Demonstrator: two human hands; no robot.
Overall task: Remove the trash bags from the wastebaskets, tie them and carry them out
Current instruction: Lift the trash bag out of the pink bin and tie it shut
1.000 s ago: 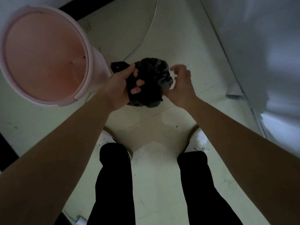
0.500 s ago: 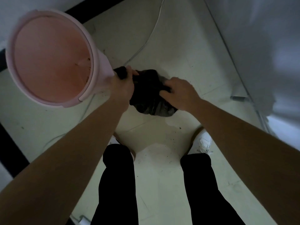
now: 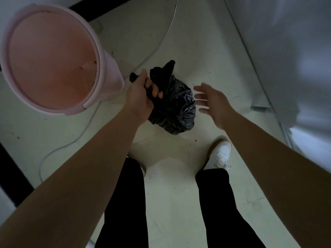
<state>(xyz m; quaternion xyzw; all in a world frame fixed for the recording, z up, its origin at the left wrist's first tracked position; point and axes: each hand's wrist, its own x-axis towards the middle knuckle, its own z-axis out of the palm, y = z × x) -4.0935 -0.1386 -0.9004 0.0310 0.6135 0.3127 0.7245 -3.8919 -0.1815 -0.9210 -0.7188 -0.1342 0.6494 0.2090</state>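
A small black trash bag (image 3: 176, 108) hangs above the pale floor in the middle of the head view, its twisted top ends sticking up. My left hand (image 3: 141, 93) is shut on the bag's gathered neck. Just right of the bag, my right hand (image 3: 213, 102) is open with fingers spread, not touching it. The pink wastebasket (image 3: 111, 76) stands at the upper left, tilted toward me, its inside bare with no bag in it.
A thin white cable (image 3: 157, 49) runs across the floor behind the bag and curls to the left. A white curtain or sheet (image 3: 286, 51) fills the right side. My black trouser legs and white shoe (image 3: 220, 154) are below. A dark baseboard lies at the far left.
My right hand has let go of the bag and pulled away to the right, fingers spread. My left hand keeps its hold on the neck, and the bag's tied ends now stick up.
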